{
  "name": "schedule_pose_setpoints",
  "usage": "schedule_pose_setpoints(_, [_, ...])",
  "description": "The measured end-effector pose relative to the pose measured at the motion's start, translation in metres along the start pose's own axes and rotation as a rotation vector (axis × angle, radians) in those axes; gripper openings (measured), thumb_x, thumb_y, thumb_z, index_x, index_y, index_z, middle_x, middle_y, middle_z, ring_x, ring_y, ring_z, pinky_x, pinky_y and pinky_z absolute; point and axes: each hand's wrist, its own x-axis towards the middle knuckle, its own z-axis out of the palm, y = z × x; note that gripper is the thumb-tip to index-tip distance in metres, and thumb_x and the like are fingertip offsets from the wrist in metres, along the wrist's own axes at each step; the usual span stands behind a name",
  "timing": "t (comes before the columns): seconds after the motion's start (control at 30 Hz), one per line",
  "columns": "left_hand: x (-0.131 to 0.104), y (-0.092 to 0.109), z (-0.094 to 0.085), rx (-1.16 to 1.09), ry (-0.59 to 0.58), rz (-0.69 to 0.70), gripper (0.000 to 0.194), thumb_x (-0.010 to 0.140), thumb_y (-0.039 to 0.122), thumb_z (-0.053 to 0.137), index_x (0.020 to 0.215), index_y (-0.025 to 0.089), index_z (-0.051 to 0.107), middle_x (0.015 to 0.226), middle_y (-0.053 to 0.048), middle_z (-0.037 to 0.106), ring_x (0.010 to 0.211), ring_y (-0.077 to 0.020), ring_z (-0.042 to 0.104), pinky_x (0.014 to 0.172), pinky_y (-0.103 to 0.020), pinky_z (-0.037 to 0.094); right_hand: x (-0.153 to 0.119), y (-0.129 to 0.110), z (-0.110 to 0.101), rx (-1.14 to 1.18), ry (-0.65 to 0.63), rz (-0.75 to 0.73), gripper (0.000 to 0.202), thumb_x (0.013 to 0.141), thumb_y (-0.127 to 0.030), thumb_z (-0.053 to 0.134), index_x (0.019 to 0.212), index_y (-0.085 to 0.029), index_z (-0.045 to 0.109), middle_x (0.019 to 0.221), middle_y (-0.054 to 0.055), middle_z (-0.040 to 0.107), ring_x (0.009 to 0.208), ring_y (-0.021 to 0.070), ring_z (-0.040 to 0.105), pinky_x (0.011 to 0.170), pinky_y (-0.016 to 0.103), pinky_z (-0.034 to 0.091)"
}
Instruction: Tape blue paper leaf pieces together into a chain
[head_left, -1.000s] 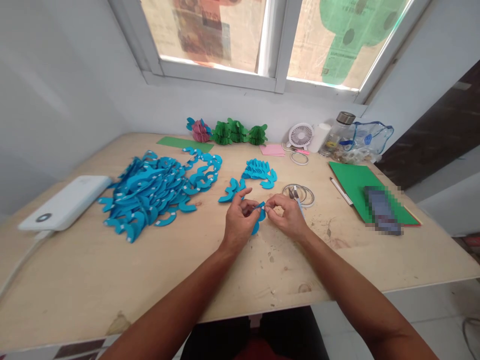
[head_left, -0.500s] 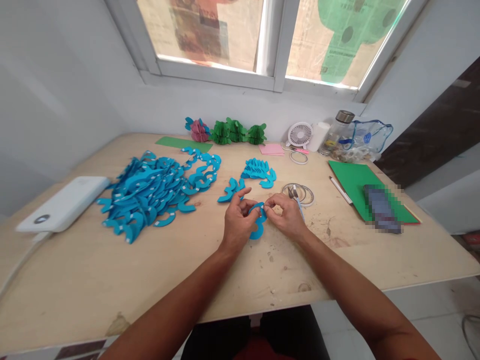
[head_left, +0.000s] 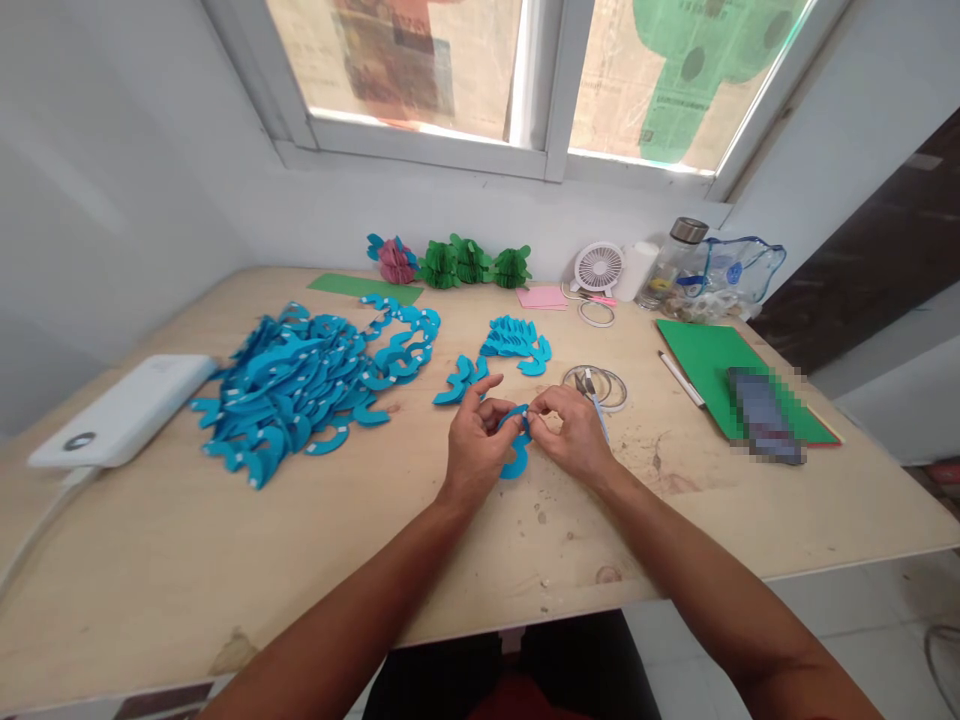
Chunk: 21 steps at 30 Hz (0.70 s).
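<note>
Between the thumb and fingers of my left hand (head_left: 484, 440) is a curved blue paper piece (head_left: 515, 464), its lower arc hanging below the thumb. My right hand (head_left: 566, 430) pinches at the upper right end of the same paper, beside a small white patch. Whether those fingertips grip the paper itself or the patch is too small to tell. Just beyond my left hand lies a small cluster of blue paper arcs (head_left: 459, 382). Scissors (head_left: 594, 392) rest on rolls of tape (head_left: 616, 392) behind my right hand.
A large heap of blue paper arcs (head_left: 292, 380) covers the left, near a white power bank (head_left: 124, 410). Folded blue pieces (head_left: 514, 338) sit further back. Green paper ornaments (head_left: 472, 262) and a small fan (head_left: 598, 268) line the wall. Green sheets (head_left: 705, 350), a pen (head_left: 681, 380) and a phone (head_left: 765, 415) lie right.
Both hands stay at the same spot on the blue paper piece, with only a slight shift of the right fingertips. The camera view has moved very slightly.
</note>
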Motion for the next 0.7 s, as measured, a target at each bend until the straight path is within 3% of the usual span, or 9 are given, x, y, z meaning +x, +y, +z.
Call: schedule_pose_setpoints(0.7, [-0.002,0.0005,0.0013,0.113,0.081,0.056,0.049,0.064,0.018,0.066,0.11,0.018,0.047,0.071,0.0,0.063,0.067,-0.0136,0.062,0.063,-0.024,0.049,-0.003,-0.0089,0.0009,-0.369,0.014,-0.096,0.011,0.079,-0.018,0.049,0.07,-0.018,0.055,0.07,0.004,0.059,0.072,0.0177,0.05,0.068,0.031,0.031])
